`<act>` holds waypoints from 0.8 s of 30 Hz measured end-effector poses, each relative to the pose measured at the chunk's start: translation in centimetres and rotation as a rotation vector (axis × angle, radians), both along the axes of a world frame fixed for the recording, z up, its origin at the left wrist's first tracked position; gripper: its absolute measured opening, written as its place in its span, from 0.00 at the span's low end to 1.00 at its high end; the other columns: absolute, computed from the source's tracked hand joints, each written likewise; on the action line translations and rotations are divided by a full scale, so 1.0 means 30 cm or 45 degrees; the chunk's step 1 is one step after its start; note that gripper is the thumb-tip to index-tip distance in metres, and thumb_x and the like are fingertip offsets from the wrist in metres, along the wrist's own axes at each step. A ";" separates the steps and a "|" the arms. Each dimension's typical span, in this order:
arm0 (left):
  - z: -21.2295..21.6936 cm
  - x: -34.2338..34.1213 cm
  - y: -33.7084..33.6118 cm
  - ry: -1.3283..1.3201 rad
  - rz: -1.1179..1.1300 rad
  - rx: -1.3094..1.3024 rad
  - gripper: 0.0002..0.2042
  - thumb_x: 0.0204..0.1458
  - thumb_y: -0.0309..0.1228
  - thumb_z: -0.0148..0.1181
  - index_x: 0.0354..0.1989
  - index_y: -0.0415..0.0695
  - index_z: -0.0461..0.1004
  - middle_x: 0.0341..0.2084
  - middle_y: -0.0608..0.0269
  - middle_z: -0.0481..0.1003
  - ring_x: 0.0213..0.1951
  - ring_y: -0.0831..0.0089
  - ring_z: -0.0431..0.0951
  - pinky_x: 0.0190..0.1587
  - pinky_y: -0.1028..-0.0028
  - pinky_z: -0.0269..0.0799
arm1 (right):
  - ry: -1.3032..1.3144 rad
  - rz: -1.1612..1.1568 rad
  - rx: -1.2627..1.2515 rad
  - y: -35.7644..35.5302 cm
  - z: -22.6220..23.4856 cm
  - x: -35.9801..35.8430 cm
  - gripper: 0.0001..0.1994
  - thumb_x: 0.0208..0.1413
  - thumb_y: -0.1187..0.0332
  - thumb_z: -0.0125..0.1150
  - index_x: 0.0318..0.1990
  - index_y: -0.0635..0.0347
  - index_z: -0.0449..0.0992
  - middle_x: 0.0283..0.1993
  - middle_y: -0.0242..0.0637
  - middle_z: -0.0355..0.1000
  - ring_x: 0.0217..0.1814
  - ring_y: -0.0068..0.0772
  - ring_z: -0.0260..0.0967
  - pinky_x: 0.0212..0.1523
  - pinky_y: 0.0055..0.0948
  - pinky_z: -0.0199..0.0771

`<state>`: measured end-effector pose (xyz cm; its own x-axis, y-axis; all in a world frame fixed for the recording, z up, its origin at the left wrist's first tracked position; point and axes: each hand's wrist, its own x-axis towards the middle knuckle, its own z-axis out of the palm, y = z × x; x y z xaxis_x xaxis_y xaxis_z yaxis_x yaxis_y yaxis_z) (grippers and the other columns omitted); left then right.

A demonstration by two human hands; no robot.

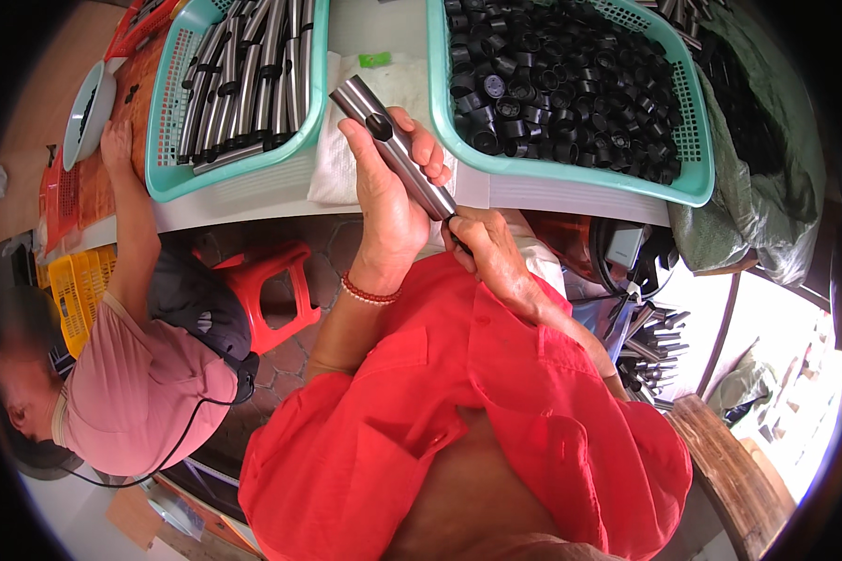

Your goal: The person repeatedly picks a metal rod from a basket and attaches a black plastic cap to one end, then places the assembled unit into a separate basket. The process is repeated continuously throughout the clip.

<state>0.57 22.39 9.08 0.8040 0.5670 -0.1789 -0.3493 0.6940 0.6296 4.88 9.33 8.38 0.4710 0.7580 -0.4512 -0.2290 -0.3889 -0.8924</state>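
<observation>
My left hand (pixel 388 210), with a beaded bracelet at the wrist, is wrapped round a shiny metal tube (pixel 407 166). The tube slants from upper left to lower right and has an oval cut-out near its upper end. At its lower end, my right hand (pixel 488 245) has its fingers closed on a black end piece (pixel 459 243), mostly hidden by the fingers. Beyond my hands, a teal basket (pixel 320 89) of metal tubes with black parts stands to the left. On the right, another teal basket (pixel 437 89) holds many small black caps.
A person in a pink shirt (pixel 150 393) sits at my left, one hand near a pale bowl (pixel 86 117). A red stool (pixel 285 299) stands between us. White cloth (pixel 337 173) lies between the baskets. More tubes (pixel 660 341) are piled low at right, near a wooden board (pixel 734 472).
</observation>
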 end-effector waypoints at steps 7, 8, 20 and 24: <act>-0.006 -0.005 0.000 0.009 0.020 -0.003 0.26 0.55 0.63 0.37 0.34 0.48 0.61 0.19 0.71 0.57 0.24 0.78 0.57 0.26 0.79 0.57 | -0.030 -0.003 0.010 0.003 -0.013 -0.004 0.16 0.50 0.62 0.45 0.18 0.66 0.64 0.14 0.36 0.55 0.19 0.29 0.54 0.24 0.31 0.55; -0.007 -0.006 -0.001 0.019 0.026 -0.002 0.26 0.55 0.63 0.37 0.34 0.49 0.61 0.19 0.71 0.57 0.24 0.79 0.57 0.26 0.79 0.57 | -0.050 0.000 0.016 0.003 -0.020 -0.005 0.16 0.50 0.62 0.45 0.18 0.66 0.64 0.14 0.37 0.55 0.19 0.29 0.54 0.24 0.31 0.55; -0.018 -0.011 -0.014 0.008 0.024 -0.056 0.27 0.53 0.64 0.37 0.33 0.50 0.59 0.19 0.73 0.56 0.23 0.80 0.56 0.26 0.80 0.55 | -0.478 0.068 0.174 -0.018 -0.108 -0.010 0.18 0.53 0.60 0.44 0.20 0.68 0.65 0.16 0.41 0.60 0.22 0.33 0.58 0.28 0.33 0.60; -0.016 -0.017 -0.018 -0.003 0.057 -0.056 0.27 0.53 0.64 0.38 0.32 0.50 0.59 0.18 0.73 0.56 0.23 0.80 0.55 0.25 0.81 0.54 | -0.464 0.073 0.199 -0.019 -0.080 -0.009 0.19 0.54 0.60 0.45 0.22 0.69 0.66 0.17 0.45 0.60 0.22 0.37 0.59 0.29 0.35 0.60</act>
<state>0.07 21.85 8.61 0.7783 0.5944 -0.2022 -0.3825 0.7042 0.5981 4.60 8.76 5.98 0.5340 0.8339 -0.1394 0.1316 -0.2448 -0.9606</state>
